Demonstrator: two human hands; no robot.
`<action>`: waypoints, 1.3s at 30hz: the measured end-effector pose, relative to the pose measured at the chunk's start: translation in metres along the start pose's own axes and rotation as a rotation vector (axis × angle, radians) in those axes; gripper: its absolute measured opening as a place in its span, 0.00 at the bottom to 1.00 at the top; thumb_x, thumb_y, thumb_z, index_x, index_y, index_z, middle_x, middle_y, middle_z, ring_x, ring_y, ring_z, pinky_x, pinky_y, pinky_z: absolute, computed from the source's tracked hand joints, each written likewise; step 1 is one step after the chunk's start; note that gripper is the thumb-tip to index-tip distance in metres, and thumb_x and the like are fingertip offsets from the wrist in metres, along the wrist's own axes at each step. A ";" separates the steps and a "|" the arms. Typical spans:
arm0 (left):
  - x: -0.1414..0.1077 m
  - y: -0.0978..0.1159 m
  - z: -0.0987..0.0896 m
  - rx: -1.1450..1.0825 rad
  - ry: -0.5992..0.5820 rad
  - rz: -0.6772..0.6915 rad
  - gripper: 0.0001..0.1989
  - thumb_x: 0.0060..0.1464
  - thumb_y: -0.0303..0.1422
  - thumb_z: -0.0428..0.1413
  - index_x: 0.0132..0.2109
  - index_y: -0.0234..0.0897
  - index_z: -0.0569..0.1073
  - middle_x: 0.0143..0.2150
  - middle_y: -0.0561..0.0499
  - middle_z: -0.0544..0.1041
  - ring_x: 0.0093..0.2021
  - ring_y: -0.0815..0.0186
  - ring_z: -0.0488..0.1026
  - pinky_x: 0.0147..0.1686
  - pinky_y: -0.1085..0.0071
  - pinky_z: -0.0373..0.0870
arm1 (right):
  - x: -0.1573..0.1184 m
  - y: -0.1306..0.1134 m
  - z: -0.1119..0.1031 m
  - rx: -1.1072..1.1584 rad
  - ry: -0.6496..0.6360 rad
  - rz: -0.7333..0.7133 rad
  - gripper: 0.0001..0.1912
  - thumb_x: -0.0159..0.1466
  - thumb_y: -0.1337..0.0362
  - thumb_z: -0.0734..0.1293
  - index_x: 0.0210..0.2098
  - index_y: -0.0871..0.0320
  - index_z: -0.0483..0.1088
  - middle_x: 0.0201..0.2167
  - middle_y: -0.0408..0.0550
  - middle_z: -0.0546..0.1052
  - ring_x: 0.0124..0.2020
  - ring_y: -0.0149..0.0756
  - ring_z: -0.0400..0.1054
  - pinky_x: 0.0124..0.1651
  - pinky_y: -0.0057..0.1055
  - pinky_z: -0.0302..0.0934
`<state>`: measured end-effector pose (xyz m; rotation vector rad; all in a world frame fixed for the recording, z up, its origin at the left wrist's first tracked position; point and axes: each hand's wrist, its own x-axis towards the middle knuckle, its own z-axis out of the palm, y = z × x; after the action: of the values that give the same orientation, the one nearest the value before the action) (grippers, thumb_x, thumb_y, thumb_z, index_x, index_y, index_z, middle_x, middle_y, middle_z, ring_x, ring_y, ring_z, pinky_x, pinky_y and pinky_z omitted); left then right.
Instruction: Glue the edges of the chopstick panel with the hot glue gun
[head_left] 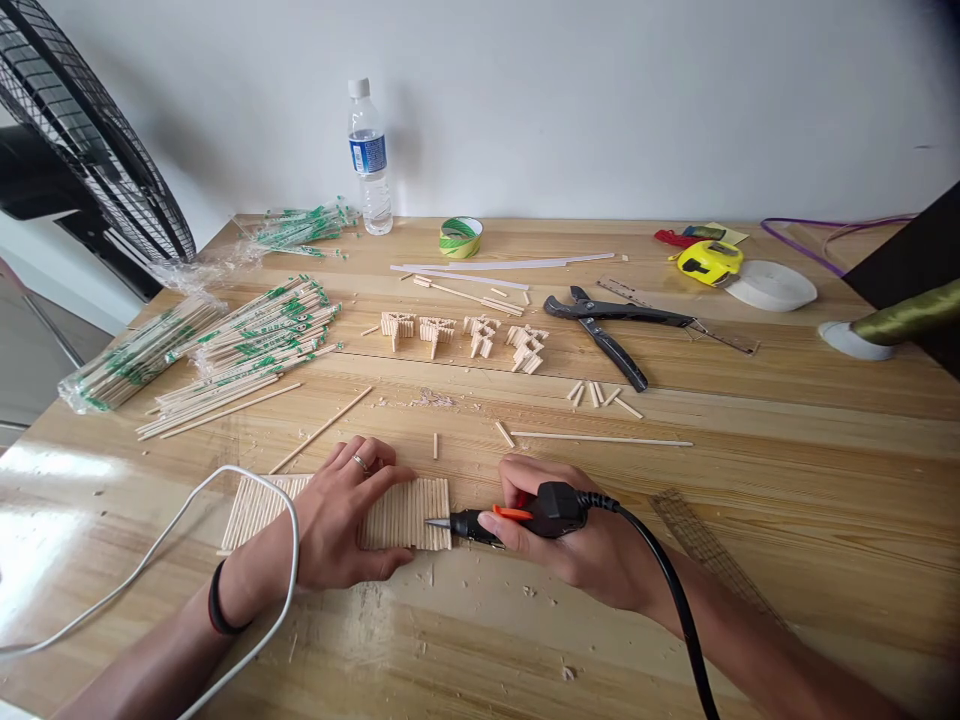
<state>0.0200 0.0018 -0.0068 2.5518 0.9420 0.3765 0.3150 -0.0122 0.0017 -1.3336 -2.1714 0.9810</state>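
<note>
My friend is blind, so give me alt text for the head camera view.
A left hand steadies a panel of wooden sticks on a wooden table while a right hand holds a corded black tool, its pointed metal tip over the panel's right end. Behind are four small stick structures, black-handled cutters and bundled sticks in wrappers.

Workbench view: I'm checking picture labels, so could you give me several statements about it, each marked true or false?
1. The right hand holds a black corded tool. True.
2. The left hand is spread over the fan. False: it is spread over the stick panel.
3. The bottle stands upright. True.
4. The cutter is held in the left hand. False: the cutter lies on the table.
5. The yellow tape measure is beside a white roll. True.
</note>
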 end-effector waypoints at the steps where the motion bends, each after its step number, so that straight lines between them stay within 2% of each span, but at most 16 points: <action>1: 0.000 0.000 0.000 -0.004 0.005 0.002 0.29 0.58 0.45 0.65 0.60 0.35 0.69 0.53 0.40 0.71 0.50 0.50 0.70 0.50 0.50 0.71 | 0.000 -0.001 -0.001 0.005 -0.016 -0.008 0.20 0.68 0.53 0.67 0.25 0.53 0.57 0.25 0.41 0.67 0.26 0.33 0.60 0.32 0.34 0.57; 5: 0.000 0.001 0.001 -0.016 0.004 0.000 0.29 0.58 0.44 0.66 0.60 0.34 0.69 0.52 0.40 0.71 0.50 0.50 0.70 0.50 0.49 0.71 | 0.000 -0.003 -0.005 0.029 -0.053 -0.016 0.20 0.69 0.56 0.67 0.25 0.54 0.59 0.24 0.40 0.67 0.25 0.31 0.61 0.32 0.34 0.58; 10: 0.002 0.001 0.001 -0.012 -0.005 -0.004 0.28 0.58 0.44 0.66 0.59 0.34 0.69 0.52 0.39 0.71 0.51 0.49 0.70 0.50 0.49 0.71 | 0.001 0.000 -0.002 0.027 0.018 0.009 0.20 0.70 0.54 0.67 0.25 0.53 0.59 0.23 0.40 0.66 0.25 0.32 0.61 0.30 0.35 0.58; 14: 0.000 0.000 0.002 -0.001 -0.002 -0.009 0.29 0.58 0.46 0.66 0.59 0.35 0.70 0.53 0.40 0.70 0.50 0.49 0.70 0.50 0.49 0.71 | 0.001 0.002 -0.002 0.011 0.016 0.013 0.20 0.71 0.55 0.68 0.25 0.53 0.59 0.24 0.41 0.67 0.25 0.32 0.62 0.32 0.36 0.59; 22: 0.000 -0.001 0.002 -0.011 0.005 -0.004 0.30 0.58 0.45 0.66 0.60 0.36 0.68 0.53 0.41 0.70 0.51 0.50 0.70 0.50 0.51 0.70 | 0.000 -0.001 -0.005 -0.001 -0.003 -0.064 0.19 0.69 0.57 0.69 0.25 0.53 0.62 0.23 0.41 0.69 0.24 0.29 0.63 0.30 0.35 0.60; 32: 0.000 -0.003 0.003 -0.007 -0.002 -0.014 0.30 0.57 0.46 0.66 0.60 0.37 0.69 0.53 0.41 0.70 0.50 0.50 0.70 0.50 0.50 0.70 | -0.001 0.004 0.006 0.013 0.051 0.044 0.21 0.69 0.51 0.65 0.25 0.54 0.58 0.25 0.38 0.65 0.27 0.33 0.59 0.32 0.34 0.53; 39: 0.000 -0.002 0.002 -0.011 0.013 0.001 0.30 0.57 0.44 0.67 0.60 0.36 0.69 0.53 0.41 0.70 0.51 0.50 0.70 0.50 0.50 0.71 | -0.001 0.001 0.004 0.000 0.015 0.002 0.21 0.68 0.52 0.65 0.24 0.53 0.56 0.24 0.38 0.63 0.26 0.34 0.57 0.35 0.34 0.54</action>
<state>0.0201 0.0027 -0.0095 2.5427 0.9410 0.3977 0.3134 -0.0143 -0.0013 -1.3387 -2.1596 0.9690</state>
